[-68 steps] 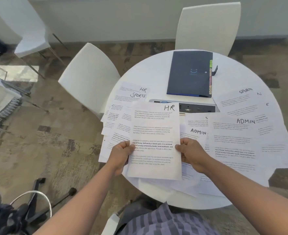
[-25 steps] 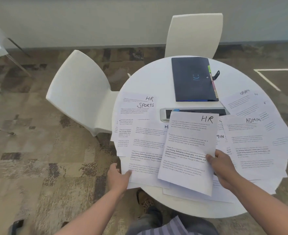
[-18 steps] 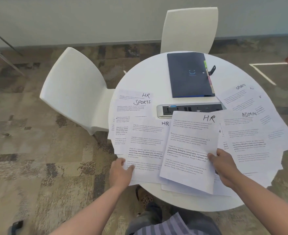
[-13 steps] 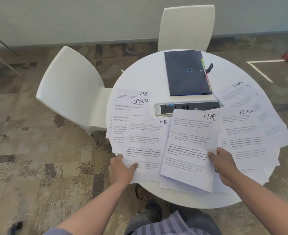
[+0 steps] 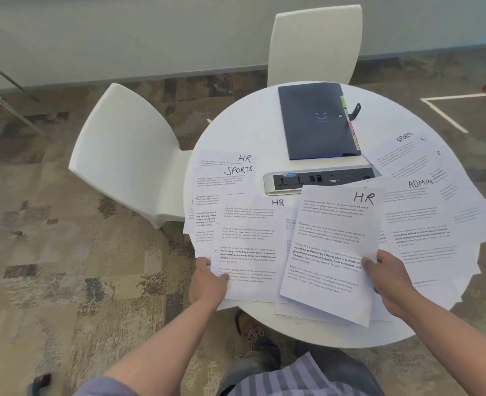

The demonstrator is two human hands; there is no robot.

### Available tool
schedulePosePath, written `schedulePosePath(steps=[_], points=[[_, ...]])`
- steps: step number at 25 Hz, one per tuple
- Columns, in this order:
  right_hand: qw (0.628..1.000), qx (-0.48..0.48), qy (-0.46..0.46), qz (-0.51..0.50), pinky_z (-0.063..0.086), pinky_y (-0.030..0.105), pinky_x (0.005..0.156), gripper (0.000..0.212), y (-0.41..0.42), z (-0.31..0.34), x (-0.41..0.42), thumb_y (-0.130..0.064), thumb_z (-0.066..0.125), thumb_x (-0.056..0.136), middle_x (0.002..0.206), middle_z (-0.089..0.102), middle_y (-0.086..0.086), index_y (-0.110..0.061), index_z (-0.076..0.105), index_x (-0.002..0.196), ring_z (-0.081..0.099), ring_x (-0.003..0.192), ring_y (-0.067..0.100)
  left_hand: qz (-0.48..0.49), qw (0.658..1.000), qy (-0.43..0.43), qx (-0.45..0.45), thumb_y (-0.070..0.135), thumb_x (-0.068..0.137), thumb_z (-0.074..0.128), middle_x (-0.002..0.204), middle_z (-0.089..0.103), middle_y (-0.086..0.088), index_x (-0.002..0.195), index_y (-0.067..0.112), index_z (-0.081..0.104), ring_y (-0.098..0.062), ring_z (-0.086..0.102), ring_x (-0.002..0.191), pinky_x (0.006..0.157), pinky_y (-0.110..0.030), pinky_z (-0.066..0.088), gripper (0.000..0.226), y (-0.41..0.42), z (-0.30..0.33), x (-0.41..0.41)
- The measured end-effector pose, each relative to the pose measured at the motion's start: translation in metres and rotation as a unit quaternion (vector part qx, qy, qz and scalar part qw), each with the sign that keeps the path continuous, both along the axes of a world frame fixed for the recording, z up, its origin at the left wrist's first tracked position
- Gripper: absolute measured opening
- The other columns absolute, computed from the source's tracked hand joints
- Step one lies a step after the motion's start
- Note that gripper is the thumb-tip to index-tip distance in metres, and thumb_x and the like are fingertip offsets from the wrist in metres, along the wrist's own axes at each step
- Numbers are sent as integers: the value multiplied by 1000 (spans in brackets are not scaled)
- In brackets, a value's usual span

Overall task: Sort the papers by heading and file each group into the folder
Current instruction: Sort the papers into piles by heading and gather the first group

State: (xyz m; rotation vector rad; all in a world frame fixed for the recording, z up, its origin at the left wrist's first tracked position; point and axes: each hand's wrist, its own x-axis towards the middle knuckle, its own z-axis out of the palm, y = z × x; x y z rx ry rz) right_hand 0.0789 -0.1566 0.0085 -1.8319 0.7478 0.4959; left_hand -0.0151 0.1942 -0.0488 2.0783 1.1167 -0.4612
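An HR sheet, headed in marker at its top right corner, is held tilted above the loose papers, its right edge pinched between thumb and fingers of the right hand. Just beside it lies a second HR sheet, flat on the desk; the left hand grips its lower left corner, presumably to lift it and pair the two under one heading. Behind this, a SPORTS sheet overlaps a further HR page, and an ADMIN sheet tops the fan of papers on the right, so sorting appears to be at an early stage. The dark folder lies closed at the far side of the desk, beyond the power strip, well apart from both hands, with coloured tabs along its right edge.
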Motion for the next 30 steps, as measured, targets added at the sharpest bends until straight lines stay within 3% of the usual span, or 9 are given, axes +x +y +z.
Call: schedulePosePath(steps=[4, 9, 12, 15, 18, 22, 27, 30], points=[[1000, 11, -1, 4, 42, 31, 62, 18, 2, 1, -3, -8, 50, 105, 103, 71, 3, -14, 65, 112, 62, 82, 19, 53, 998, -31, -24, 21, 94, 72, 110, 68, 2, 103, 20, 59, -8, 59, 75, 57, -27, 43, 16, 4, 4, 0], [1000, 12, -5, 6, 39, 30, 59, 18, 4, 4, -7, -7, 50, 105, 103, 70, 4, -15, 65, 109, 59, 77, 17, 58, 990, -82, -103, 14, 102, 61, 106, 69, 1, 114, 13, 68, -10, 61, 83, 55, -17, 41, 14, 9, 17, 4], [1000, 17, -11, 16, 38, 30, 59, 17, 1, 3, -7, -7, 50, 105, 99, 69, 3, -13, 65, 109, 57, 76, 16, 62, 982, -113, -141, 12, 104, 57, 98, 72, 1, 98, 13, 67, -18, 68, 87, 63, -25, 51, 12, 17, 27, 6], [999, 15, -15, 29, 37, 29, 59, 17, -4, 1, -4, -7, 49, 105, 98, 68, 3, -12, 65, 107, 56, 75, 15, 70, 977, -146, -140, 12, 104, 56, 102, 73, -2, 99, 16, 66, -21, 70, 92, 75, -39, 59, 12, 24, 40, 7], [998, 18, -18, 51, 37, 29, 59, 18, -11, 2, 2, -6, 49, 105, 96, 67, 3, -13, 66, 102, 55, 73, 15, 74, 975, -184, -104, 13, 104, 56, 99, 71, 2, 103, 16, 66, -17, 69, 89, 65, -28, 52, 10, 23, 60, 5], [997, 27, -25, 73, 39, 30, 59, 20, -35, 7, 14, -7, 50, 104, 93, 69, 3, -14, 66, 96, 56, 73, 19, 141, 953, -229, -139, 14, 103, 59, 102, 74, 1, 108, 13, 66, -17, 71, 87, 62, -25, 54, 8, 7, 79, -1], [994, 72, -27, 77, 45, 32, 66, 22, -81, 18, 21, -6, 50, 103, 102, 75, 6, -18, 69, 99, 64, 81, 23, 192, 927, -248, -206, 12, 102, 61, 102, 77, -4, 103, 15, 67, -25, 73, 90, 65, -34, 58, 7, -56, 96, -6], [990, 116, -20, 82, 47, 28, 55, 18, -107, 31, 23, -7, 50, 105, 103, 75, 7, -12, 67, 107, 66, 79, 21, 177, 927, -248, -219, 12, 102, 61, 103, 79, -6, 106, 13, 69, -28, 75, 94, 70, -39, 60, 8, -103, 100, -9]])
